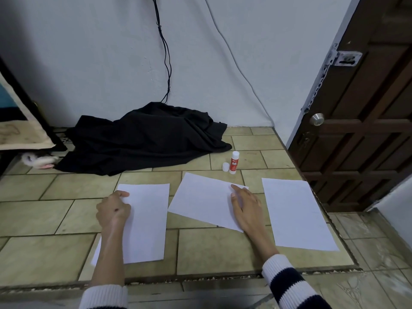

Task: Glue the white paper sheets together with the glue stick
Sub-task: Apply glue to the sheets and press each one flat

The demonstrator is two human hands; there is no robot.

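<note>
Striped sleeves (289, 284) at six o'clock, white and navy, both forearms reaching out over the tiled floor (44, 253). Left hand (113, 209) sits at nine o'clock on the left sheet (145, 221), fingers curled and thumb at the paper's upper left corner; whether it is pinching that corner or just resting on it, I cannot tell. Right hand (245, 210) lies flat on the middle sheet (200, 199), fingers straight and spread, pressing the right edge of the tilted page. Over at three o'clock the right sheet (296, 212) lies by itself, untouched. Up at one o'clock the glue stick (234, 162) stands upright on the tiles, just beyond the middle sheet, with its white cap (225, 166) off and standing just beside it. Black cloth (142, 139) is heaped at twelve o'clock against the wall, cables (166, 63) running down into it. Dark wooden door (361, 108) at two o'clock.
</note>
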